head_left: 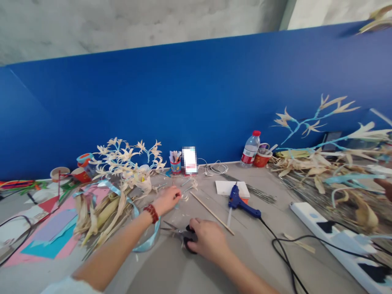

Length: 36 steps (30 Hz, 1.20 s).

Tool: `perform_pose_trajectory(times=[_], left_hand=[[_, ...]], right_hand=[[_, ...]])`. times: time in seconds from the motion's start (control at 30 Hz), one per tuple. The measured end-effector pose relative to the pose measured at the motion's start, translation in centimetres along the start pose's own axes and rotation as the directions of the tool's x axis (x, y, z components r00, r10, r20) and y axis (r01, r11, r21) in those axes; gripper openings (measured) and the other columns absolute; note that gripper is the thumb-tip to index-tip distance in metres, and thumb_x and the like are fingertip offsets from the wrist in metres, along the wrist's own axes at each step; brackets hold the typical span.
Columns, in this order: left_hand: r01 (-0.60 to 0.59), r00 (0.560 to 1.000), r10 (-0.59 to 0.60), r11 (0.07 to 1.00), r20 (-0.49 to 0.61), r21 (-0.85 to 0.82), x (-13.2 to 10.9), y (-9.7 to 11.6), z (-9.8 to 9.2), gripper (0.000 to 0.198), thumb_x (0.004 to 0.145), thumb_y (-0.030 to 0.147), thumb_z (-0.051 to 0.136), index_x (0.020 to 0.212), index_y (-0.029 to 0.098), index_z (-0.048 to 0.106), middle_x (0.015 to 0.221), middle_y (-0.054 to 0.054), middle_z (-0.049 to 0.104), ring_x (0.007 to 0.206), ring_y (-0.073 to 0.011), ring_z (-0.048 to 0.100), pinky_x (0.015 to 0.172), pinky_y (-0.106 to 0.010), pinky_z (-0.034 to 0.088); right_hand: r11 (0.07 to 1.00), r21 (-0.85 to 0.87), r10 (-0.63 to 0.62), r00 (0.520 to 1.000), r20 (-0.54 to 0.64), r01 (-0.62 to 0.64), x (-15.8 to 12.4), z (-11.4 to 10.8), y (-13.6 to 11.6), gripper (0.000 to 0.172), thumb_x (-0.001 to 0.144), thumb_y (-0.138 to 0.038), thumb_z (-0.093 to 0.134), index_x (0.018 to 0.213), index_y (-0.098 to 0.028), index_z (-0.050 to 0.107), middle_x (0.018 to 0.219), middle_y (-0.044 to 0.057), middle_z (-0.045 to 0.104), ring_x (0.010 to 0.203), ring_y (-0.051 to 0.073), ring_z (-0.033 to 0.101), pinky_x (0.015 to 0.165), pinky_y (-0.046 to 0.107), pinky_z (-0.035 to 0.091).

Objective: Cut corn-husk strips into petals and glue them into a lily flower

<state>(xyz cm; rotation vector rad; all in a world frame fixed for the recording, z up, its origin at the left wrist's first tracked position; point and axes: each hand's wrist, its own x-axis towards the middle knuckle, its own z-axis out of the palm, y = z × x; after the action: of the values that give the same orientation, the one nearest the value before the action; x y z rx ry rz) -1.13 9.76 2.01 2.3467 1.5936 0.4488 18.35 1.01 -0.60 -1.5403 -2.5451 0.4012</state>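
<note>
My right hand [210,241] grips the black handles of a pair of scissors [177,231], whose blades are spread and point left, low over the table. My left hand [167,200], with a red bead bracelet at the wrist, reaches farther forward. Its fingers are curled together, and what they hold, if anything, I cannot make out. Just beyond it lie small pale husk flowers [192,183] on thin stems. A light blue ribbon [147,245] curls under my left forearm. To the right of my hands rests a thin wooden stick [211,212].
A blue glue gun [241,203] lies on a white card, its cable running to a power strip [324,241]. Dried husks [104,212] and coloured paper [49,245] lie left. Husk-flower branches [122,157], a pen cup [175,166] and a bottle [250,149] stand behind. Another hand [386,188] shows far right.
</note>
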Motion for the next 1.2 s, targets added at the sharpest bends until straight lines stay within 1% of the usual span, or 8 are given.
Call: perform_pose_trajectory(times=[0.17, 0.43, 0.67, 0.77, 0.9, 0.97, 1.03, 1.2], left_hand=[[-0.016, 0.998, 0.010, 0.995, 0.055, 0.100, 3.7, -0.9, 1.5, 0.017, 0.080, 0.016, 0.053, 0.080, 0.021, 0.069, 0.090, -0.006, 0.067, 0.087, -0.0228, 0.061, 0.076, -0.030, 0.041], [-0.059, 0.993, 0.050, 0.994, 0.103, 0.094, 3.5, -1.6, 2.2, 0.017, 0.079, 0.019, 0.056, 0.081, 0.023, 0.073, 0.091, -0.006, 0.069, 0.091, -0.0240, 0.061, 0.079, -0.031, 0.042], [-0.076, 0.997, 0.076, 0.997, -0.025, -0.009, 3.3, -1.8, 0.2, 0.022, 0.085, 0.020, 0.052, 0.089, 0.023, 0.073, 0.096, -0.006, 0.070, 0.093, -0.0229, 0.062, 0.083, -0.031, 0.044], [-0.049, 0.990, 0.042, 0.998, -0.138, -0.045, 0.8, -1.2, -1.3, 0.027, 0.090, 0.026, 0.046, 0.097, 0.021, 0.071, 0.102, -0.009, 0.069, 0.093, -0.0235, 0.062, 0.085, -0.034, 0.045], [-0.114, 0.952, 0.061, 0.980, -0.299, -0.163, -6.8, 1.4, -0.3, 0.027, 0.091, 0.031, 0.048, 0.106, 0.025, 0.070, 0.103, -0.010, 0.071, 0.099, -0.0272, 0.063, 0.094, -0.041, 0.044], [-0.272, 0.957, 0.244, 0.943, -0.158, -0.191, -10.7, 3.4, 1.4, 0.042, 0.088, 0.038, 0.054, 0.129, 0.030, 0.057, 0.131, -0.010, 0.060, 0.122, -0.0308, 0.052, 0.107, -0.046, 0.035], [-0.409, 0.895, 0.433, 0.892, 0.106, -0.195, -13.0, 5.1, 3.3, 0.080, 0.080, 0.055, 0.060, 0.148, 0.027, 0.030, 0.151, -0.013, 0.037, 0.138, -0.0357, 0.034, 0.115, -0.056, 0.014], [-0.449, 0.855, 0.468, 0.883, 0.222, -0.135, -11.0, 5.9, 6.6, 0.103, 0.076, 0.073, 0.048, 0.152, 0.017, 0.010, 0.155, -0.019, 0.022, 0.143, -0.0360, 0.020, 0.116, -0.057, 0.001]], right_hand=[[1.000, -0.030, 0.010, 1.000, 0.022, -0.009, 0.0, -0.2, 0.2, 0.034, 0.068, -0.037, 0.070, 0.097, -0.022, 0.062, 0.094, 0.007, 0.070, 0.081, 0.028, 0.068, 0.061, 0.028, 0.040], [0.998, -0.045, -0.034, 0.999, 0.017, 0.035, 0.0, -0.1, 0.5, 0.026, 0.067, -0.037, 0.069, 0.087, -0.020, 0.065, 0.091, 0.006, 0.069, 0.076, 0.026, 0.068, 0.057, 0.027, 0.038], [0.998, 0.028, -0.056, 0.998, -0.022, 0.057, 0.3, 0.3, 1.3, 0.018, 0.068, -0.034, 0.069, 0.079, -0.021, 0.065, 0.081, 0.003, 0.071, 0.073, 0.022, 0.067, 0.054, 0.026, 0.028], [0.996, 0.082, 0.032, 0.998, -0.055, -0.027, 0.6, -0.2, 2.3, 0.016, 0.073, -0.034, 0.066, 0.085, -0.023, 0.064, 0.075, 0.001, 0.071, 0.070, 0.021, 0.066, 0.052, 0.025, 0.024], [0.982, 0.138, 0.147, 0.980, -0.133, -0.129, 1.0, -1.1, 3.6, 0.014, 0.080, -0.028, 0.060, 0.093, -0.022, 0.061, 0.074, 0.002, 0.070, 0.068, 0.020, 0.065, 0.052, 0.024, 0.026], [0.981, 0.160, 0.136, 0.974, -0.181, -0.107, 1.1, -1.1, 3.9, 0.013, 0.081, -0.026, 0.059, 0.093, -0.021, 0.061, 0.076, 0.003, 0.071, 0.070, 0.019, 0.065, 0.054, 0.024, 0.030], [0.979, 0.189, 0.123, 0.965, -0.231, -0.079, 1.1, -1.0, 3.7, 0.012, 0.082, -0.025, 0.057, 0.093, -0.021, 0.061, 0.079, 0.003, 0.071, 0.071, 0.019, 0.066, 0.056, 0.024, 0.034], [0.971, 0.236, 0.124, 0.922, -0.367, -0.036, 0.9, -0.8, 3.6, 0.012, 0.085, -0.028, 0.054, 0.091, -0.020, 0.061, 0.076, 0.003, 0.070, 0.065, 0.018, 0.065, 0.056, 0.024, 0.037]])
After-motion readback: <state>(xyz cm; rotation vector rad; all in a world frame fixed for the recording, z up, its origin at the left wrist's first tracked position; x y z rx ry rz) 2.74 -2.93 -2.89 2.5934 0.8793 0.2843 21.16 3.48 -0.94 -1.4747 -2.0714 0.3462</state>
